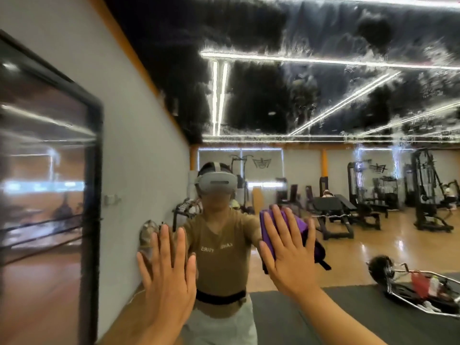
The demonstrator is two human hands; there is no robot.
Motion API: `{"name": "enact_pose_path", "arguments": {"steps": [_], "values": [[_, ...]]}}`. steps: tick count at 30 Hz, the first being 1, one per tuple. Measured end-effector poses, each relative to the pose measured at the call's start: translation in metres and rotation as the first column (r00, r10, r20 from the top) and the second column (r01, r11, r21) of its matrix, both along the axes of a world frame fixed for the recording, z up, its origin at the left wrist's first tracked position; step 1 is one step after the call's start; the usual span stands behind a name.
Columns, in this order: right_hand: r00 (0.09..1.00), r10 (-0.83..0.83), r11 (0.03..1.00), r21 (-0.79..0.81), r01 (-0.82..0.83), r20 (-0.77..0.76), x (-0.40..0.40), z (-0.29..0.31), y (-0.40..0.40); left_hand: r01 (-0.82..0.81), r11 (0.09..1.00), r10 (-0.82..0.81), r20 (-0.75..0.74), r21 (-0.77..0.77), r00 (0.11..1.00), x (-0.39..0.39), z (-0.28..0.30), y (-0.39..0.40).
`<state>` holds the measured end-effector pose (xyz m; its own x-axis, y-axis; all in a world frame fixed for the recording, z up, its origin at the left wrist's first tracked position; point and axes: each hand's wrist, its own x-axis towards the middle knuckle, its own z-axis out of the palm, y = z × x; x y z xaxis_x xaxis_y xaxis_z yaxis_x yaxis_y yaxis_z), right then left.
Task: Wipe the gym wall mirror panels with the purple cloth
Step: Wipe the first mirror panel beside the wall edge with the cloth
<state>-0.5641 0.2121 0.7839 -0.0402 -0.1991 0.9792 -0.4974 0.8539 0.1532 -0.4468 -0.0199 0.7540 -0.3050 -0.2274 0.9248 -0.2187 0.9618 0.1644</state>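
A wide gym fills the glass: wood floor, weight machines point(428, 192) along the far wall, strip lights crossing a dark ceiling. The wall mirror panel point(298, 100) runs up close in front of the person, smeared with streaks in its upper part, and to its left a black-framed panel point(92, 170) stands out from the grey wall. The left hand point(166, 277) lies flat against the glass, its grip spread, fingers straight and apart, holding nothing. The right hand point(286, 255) is likewise flat with straight fingers, pressing the purple cloth point(302, 235) to the mirror; the cloth shows folded behind the palm. In the reflection stands the person in a tan shirt point(221, 252).
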Motion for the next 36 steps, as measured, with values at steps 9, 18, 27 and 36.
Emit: {"name": "enact_pose_path", "arguments": {"steps": [9,18,27,36], "values": [[0.996,-0.031,0.937,0.344,0.056,-0.078,-0.012,-0.046,0.034,-0.051,0.996,0.054,0.039,-0.079,0.998,-0.004,-0.022,0.012],[0.996,-0.001,0.971,0.239,0.021,-0.085,-0.018,0.022,0.033,-0.051,0.990,0.053,0.012,-0.128,0.999,-0.009,-0.028,0.009],[0.994,0.091,0.993,0.082,-0.086,-0.058,-0.021,-0.014,0.016,-0.051,0.968,0.049,-0.016,-0.248,0.999,-0.019,-0.053,0.006],[0.994,0.107,0.993,0.050,-0.105,-0.033,-0.020,-0.083,0.013,-0.033,0.983,0.026,-0.044,-0.181,0.999,-0.018,-0.059,0.015]]}}
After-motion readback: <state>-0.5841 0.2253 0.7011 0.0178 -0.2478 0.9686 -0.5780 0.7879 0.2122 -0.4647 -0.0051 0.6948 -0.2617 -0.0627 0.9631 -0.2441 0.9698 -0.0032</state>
